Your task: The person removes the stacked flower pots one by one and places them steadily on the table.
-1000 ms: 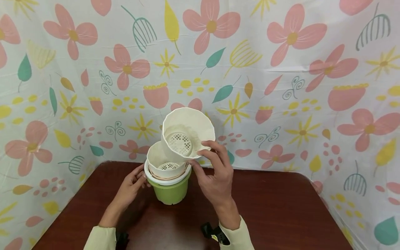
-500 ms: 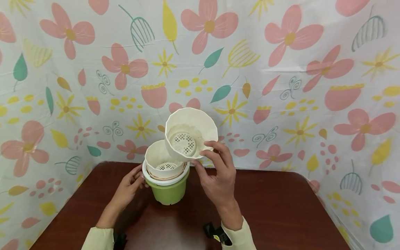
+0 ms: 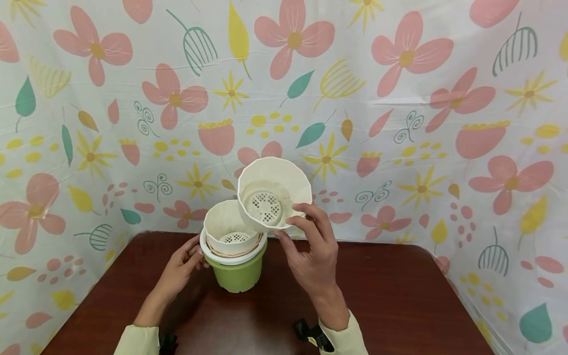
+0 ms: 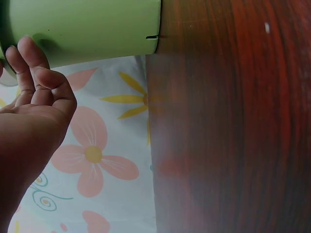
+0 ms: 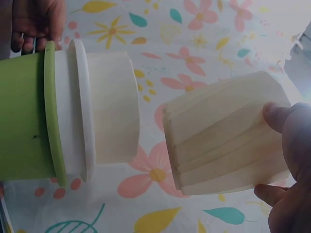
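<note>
My right hand (image 3: 316, 254) pinches the edge of a cream faceted flower pot (image 3: 284, 176), its mouth tipped toward me and its perforated base showing inside. Below and left of it stands a nested stack on the table. A green flower pot (image 3: 238, 277) forms the outside, a white pot (image 5: 86, 111) sits in it, and another cream pot (image 3: 217, 222) rises from the middle. A brownish rim edge shows between white and cream. My left hand (image 3: 179, 270) holds the stack's left side at the green pot's rim, fingers curled there in the left wrist view.
The stack stands on a dark red-brown wooden table (image 3: 390, 296). Behind it and at both sides hangs a white cloth (image 3: 346, 29) printed with flowers and leaves. A black wrist strap (image 3: 320, 337) is on the right wrist.
The head view has shifted slightly. My right hand has moved the cream pot a little to the right of the stack. The left hand keeps its place at the rim.
</note>
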### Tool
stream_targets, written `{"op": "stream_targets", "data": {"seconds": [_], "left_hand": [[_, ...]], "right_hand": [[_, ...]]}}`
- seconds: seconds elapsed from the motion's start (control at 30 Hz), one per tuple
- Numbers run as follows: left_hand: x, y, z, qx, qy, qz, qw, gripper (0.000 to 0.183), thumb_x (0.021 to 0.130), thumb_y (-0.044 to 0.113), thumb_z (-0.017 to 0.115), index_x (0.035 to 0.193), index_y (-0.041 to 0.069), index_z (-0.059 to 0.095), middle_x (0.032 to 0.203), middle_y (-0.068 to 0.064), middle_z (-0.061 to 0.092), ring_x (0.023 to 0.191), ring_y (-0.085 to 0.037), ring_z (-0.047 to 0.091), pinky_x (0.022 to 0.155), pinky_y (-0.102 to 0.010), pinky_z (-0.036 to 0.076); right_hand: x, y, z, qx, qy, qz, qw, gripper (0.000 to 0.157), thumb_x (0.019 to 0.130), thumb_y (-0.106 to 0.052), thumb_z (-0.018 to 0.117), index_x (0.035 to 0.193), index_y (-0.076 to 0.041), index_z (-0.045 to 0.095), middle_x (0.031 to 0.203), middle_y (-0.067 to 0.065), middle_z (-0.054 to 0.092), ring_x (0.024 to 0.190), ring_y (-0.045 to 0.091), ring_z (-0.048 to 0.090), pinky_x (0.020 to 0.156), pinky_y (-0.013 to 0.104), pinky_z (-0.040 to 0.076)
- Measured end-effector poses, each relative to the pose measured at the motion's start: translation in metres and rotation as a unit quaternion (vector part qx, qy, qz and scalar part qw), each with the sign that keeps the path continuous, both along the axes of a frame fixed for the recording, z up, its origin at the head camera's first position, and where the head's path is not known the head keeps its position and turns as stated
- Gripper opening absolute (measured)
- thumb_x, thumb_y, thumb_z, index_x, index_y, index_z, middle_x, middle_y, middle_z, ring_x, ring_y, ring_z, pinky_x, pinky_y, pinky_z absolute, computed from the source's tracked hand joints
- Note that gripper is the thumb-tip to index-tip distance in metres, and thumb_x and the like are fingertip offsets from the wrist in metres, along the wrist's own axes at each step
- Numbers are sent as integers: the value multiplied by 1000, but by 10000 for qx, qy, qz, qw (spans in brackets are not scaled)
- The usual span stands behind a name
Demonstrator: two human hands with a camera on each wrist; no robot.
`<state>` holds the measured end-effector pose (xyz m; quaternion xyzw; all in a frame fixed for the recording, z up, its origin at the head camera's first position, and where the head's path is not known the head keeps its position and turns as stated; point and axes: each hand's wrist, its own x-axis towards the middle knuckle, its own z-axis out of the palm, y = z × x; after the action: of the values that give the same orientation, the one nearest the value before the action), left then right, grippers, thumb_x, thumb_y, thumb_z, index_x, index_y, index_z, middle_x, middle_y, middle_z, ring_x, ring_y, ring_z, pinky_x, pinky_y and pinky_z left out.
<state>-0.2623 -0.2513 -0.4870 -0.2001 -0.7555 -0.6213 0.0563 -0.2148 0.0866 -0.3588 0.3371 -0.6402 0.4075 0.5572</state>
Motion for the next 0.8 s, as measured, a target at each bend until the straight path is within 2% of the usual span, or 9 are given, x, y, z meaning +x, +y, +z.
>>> {"op": "stream_targets", "data": {"seconds": [0.07, 0.3, 0.5, 0.8], "left_hand": [[0, 0, 0, 14, 7, 1, 10000, 55, 116, 16, 48, 165, 0, 29, 105, 2, 71, 89, -20, 68, 76, -26, 54], [1, 0, 2, 46, -31, -4, 10000, 55, 115, 17, 48, 164, -2, 30, 106, 3, 71, 89, -20, 67, 77, -26, 55], [2, 1, 2, -15, -33, 64, 10000, 56, 115, 17, 49, 165, 1, 30, 104, 2, 71, 89, -19, 68, 77, -27, 54], [1, 2, 3, -18, -119, 73, 9999, 55, 115, 18, 49, 164, -1, 31, 105, 1, 70, 89, -17, 67, 76, -26, 55]], "right_hand": [[0, 2, 0, 21, 22, -31, 10000, 24, 98, -22, 81, 104, -1, 72, 126, 24, 65, 97, 29, 61, 93, 29, 50], [-1, 4, -1, -7, 55, -97, 9999, 24, 97, -22, 81, 104, 0, 72, 125, 24, 65, 109, 36, 63, 97, 27, 51], [-1, 7, -2, 19, 49, -100, 9999, 24, 97, -21, 82, 103, 0, 72, 124, 25, 65, 104, 35, 62, 93, 27, 51], [0, 18, -4, 45, 125, -269, 9995, 26, 97, -23, 82, 103, 1, 73, 123, 26, 66, 109, 38, 64, 101, 26, 49]]}}
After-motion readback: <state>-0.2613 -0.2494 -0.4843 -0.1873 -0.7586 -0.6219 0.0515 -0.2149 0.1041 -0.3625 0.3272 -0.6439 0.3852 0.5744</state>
